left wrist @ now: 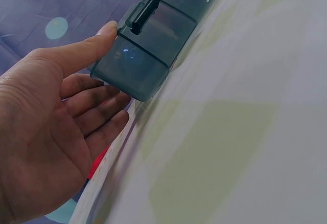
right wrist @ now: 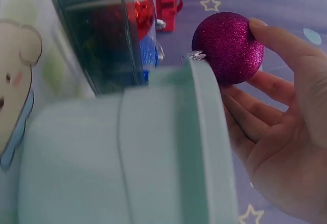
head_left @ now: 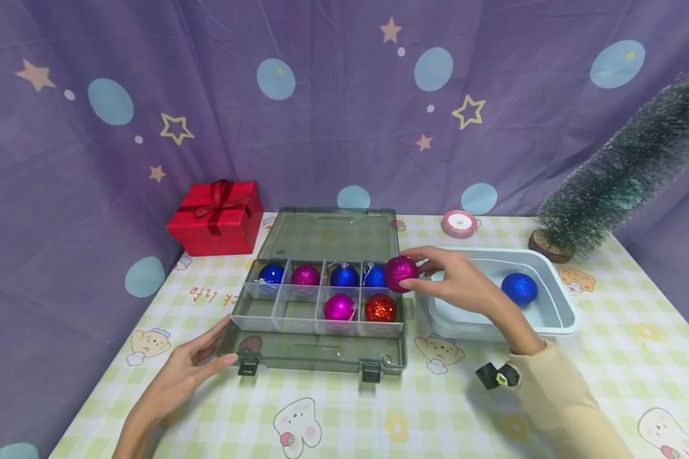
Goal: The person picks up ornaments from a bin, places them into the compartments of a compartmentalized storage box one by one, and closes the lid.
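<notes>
My right hand (head_left: pixel 456 280) pinches a magenta glitter Christmas bauble (head_left: pixel 401 274) between thumb and fingers, with its silver cap showing in the right wrist view. That bauble is over the right side of a grey see-through divider box (head_left: pixel 321 359), whose lid is folded back. Blue and magenta baubles fill the back row of compartments; in front, a magenta bauble (head_left: pixel 339 308) and a red bauble (head_left: pixel 381 308) occupy the two right compartments. At the box's front left corner, my left hand (head_left: pixel 178 370) grips it, thumb on the front edge near a latch and fingers along the side.
A pale blue tub (head_left: pixel 568 319) with a blue glitter bauble (head_left: pixel 519 290) inside stands right of the box. Behind it are a ribbon roll (head_left: pixel 459 224) and a small artificial tree (head_left: pixel 620 172). A red gift box (head_left: pixel 218 220) stands at the back left.
</notes>
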A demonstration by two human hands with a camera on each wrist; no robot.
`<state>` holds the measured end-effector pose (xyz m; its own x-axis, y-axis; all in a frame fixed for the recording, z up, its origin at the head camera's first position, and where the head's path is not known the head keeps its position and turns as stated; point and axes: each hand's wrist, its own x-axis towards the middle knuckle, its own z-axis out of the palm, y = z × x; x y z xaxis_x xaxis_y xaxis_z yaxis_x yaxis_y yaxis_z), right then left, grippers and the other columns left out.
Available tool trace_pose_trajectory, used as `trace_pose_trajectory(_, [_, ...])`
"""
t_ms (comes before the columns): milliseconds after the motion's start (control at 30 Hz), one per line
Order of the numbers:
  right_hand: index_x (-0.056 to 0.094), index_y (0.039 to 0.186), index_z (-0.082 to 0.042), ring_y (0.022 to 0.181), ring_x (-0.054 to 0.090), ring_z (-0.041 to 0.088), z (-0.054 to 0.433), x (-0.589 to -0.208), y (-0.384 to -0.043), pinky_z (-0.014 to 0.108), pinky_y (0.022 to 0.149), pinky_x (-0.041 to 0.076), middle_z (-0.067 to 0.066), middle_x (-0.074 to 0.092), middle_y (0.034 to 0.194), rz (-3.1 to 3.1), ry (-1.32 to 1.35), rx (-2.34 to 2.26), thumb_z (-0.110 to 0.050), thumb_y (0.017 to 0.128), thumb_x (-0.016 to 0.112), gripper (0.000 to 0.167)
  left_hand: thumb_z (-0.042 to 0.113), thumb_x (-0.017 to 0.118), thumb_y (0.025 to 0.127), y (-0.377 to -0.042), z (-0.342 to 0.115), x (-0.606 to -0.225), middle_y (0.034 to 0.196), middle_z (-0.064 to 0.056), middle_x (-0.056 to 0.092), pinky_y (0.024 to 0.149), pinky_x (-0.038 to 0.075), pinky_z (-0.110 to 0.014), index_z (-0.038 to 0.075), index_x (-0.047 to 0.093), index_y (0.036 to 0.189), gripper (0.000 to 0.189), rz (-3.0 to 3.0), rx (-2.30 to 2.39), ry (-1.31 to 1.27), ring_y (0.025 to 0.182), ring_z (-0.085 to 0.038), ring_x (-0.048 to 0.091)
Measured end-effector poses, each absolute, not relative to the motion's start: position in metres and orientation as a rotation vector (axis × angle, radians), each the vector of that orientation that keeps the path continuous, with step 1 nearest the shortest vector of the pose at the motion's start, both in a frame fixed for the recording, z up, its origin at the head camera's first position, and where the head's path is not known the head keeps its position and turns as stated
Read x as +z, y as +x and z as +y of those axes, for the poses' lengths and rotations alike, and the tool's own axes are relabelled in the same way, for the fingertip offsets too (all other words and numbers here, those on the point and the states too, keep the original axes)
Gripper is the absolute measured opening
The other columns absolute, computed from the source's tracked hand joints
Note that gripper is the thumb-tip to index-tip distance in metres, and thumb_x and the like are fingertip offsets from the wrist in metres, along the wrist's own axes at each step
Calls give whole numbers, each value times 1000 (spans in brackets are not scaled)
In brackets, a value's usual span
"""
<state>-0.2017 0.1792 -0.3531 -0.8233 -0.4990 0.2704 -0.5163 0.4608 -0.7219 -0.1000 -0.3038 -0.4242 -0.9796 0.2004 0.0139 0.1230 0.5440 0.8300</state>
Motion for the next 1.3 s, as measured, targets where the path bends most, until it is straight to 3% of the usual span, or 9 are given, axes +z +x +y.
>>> trace_pose_trajectory(1000, [63,142,-9,114,69,29,96,-358,-216,40,92,60,8,66,136,-2668,1120,1445,-29,94,80,54,25,70,102,-100,-304,-424,159,-23,37,101,35,-6,1,35,160,72,2685,1437,273,144,-41,36])
trace_pose_trajectory(1300, [62,143,-9,112,70,25,75,-358,-222,37,92,59,7,65,137,-2671,1166,1407,-32,95,79,55,26,70,102,-100,-304,-423,160,-22,36,101,35,-6,3,35,160,73,2680,1430,240,145,-41,36])
